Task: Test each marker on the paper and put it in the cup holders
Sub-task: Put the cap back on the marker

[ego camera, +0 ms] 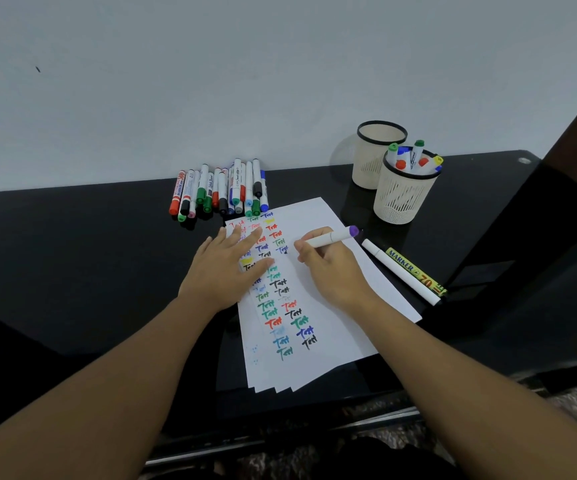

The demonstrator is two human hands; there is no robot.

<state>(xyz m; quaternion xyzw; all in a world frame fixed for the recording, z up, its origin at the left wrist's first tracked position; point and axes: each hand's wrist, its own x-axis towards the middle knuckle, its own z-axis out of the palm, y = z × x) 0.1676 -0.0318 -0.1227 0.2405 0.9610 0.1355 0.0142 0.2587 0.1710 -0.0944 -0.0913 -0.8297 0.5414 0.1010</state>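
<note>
A stack of white paper (328, 216) lies on the black table, covered with columns of coloured "Test" marks. My left hand (226, 268) rests flat on the paper's left side with fingers straight. My right hand (328, 268) grips a white marker with a purple end (335, 238), its writing tip down on the paper near the marks. A pile of several capped markers (221, 190) lies at the wall behind the paper. Two cream mesh cup holders stand at the right: the near cup (405, 195) holds several markers, and I see nothing in the far cup (370, 157).
Right of the paper lie a thin white marker (401, 271) and a yellow marker labelled "MARKER 70" (415, 271). A dark upright post (557, 188) rises at the right edge. The grey wall runs along the table's back. The table's front edge is near my arms.
</note>
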